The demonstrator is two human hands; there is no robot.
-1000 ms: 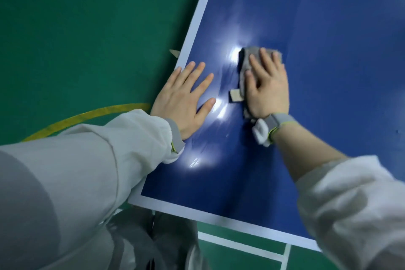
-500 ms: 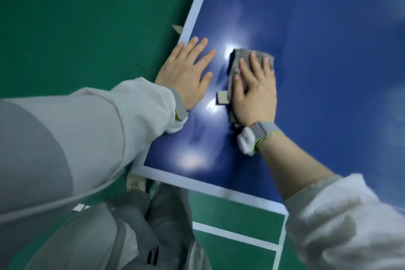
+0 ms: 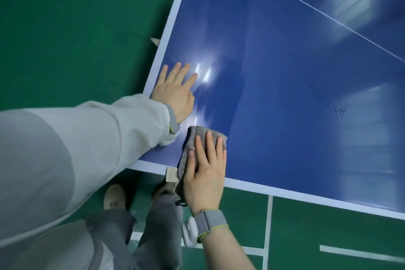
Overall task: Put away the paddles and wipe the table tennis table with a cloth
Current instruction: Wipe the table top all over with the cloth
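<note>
The green sports floor [image 3: 76, 28], marked with white court lines [image 3: 268, 221], fills the left side and the lower edge of the view. Over it stands the blue table tennis table [image 3: 295, 105], seen at its near corner; its white border runs up the left side and along the near end, a thin white centre line [image 3: 328, 17] crosses the upper right, and bright glare patches lie on the surface near the left edge. The person's left arm in a pale grey sleeve [image 3: 98, 138] reaches across from the lower left. The left hand [image 3: 175, 92] lies flat on the blue surface just inside the left border, palm down, fingers straight and slightly spread, holding nothing. The right hand [image 3: 205, 173] lies at the near end of the table, palm down with fingers extended and close together, pressing the grey cloth [image 3: 192, 140] against the table. The cloth is crumpled; its far part lies on the blue surface ahead of the fingertips, its near part hangs over the white end border, and a pale label [image 3: 171, 174] shows at its left side. A grey wristband [image 3: 210, 221] with a white device sits on the right wrist. Grey trousers [image 3: 157, 226] and two light shoes [image 3: 114, 197] show below the table end. No paddle appears in the view.
</note>
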